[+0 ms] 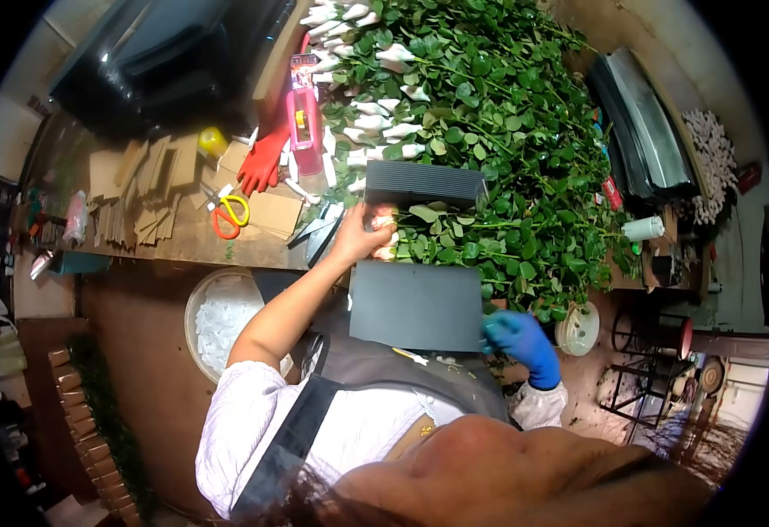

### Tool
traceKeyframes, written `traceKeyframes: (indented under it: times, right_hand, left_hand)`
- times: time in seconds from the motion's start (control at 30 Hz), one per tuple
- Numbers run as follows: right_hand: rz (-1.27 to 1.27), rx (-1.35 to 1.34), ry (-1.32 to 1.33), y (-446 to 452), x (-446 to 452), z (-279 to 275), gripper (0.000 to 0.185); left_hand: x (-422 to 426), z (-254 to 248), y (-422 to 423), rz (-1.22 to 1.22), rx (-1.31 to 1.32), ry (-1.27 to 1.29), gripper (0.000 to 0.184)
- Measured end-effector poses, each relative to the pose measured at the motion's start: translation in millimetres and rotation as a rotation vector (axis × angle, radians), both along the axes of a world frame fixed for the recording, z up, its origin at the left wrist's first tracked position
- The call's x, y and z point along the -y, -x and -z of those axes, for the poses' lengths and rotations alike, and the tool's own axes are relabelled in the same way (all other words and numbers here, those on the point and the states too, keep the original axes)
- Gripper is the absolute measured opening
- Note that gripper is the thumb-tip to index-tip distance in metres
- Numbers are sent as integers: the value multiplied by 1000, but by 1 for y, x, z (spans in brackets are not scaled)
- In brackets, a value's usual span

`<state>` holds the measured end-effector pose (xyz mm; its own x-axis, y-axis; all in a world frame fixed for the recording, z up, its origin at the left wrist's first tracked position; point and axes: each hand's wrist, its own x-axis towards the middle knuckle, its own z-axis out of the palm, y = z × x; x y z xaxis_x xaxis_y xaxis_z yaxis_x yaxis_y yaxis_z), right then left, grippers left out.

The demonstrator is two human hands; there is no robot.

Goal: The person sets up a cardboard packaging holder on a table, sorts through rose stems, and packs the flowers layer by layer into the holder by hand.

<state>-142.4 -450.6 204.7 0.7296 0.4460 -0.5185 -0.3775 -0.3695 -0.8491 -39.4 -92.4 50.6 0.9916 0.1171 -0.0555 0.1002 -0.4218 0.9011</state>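
My left hand [362, 235] is bare and closed around the pale pink-orange rose heads [384, 233] at the table's front edge. Their leafy stems [442, 230] run to the right, between a ridged black board [424, 183] behind and a flat dark sheet [415, 306] in front. The sheet hangs over my apron. In a blue and green glove, my right hand [512, 338] is beside the sheet's right edge with its fingers curled; what they hold, if anything, is hidden.
Many leafy stems with white-wrapped heads [371, 123] cover the table's back. Left of them are a pink tape dispenser [304, 130], a red glove [263, 162], scissors [228, 213] and cardboard pieces [152, 176]. Below stand a bucket of white pieces [222, 321] and a white bucket [578, 329].
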Motion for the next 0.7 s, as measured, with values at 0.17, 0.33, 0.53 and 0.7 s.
traceKeyframes:
  times: [0.17, 0.33, 0.53, 0.7]
  right_hand:
    - [69, -123, -877, -40, 3, -23, 74]
    - [-137, 495, -516, -103, -71, -20, 52]
    - [-422, 1059, 575, -138, -113, 58, 58]
    - [-447, 1068, 667, -137, -119, 60, 58]
  left_hand:
    - [-6, 19, -6, 58, 77, 87, 53]
    - [-11, -5, -5, 311, 79, -166, 52]
    - [-41, -55, 24, -90, 210, -283, 14]
    - [-6, -76, 5, 562, 598, -460, 47]
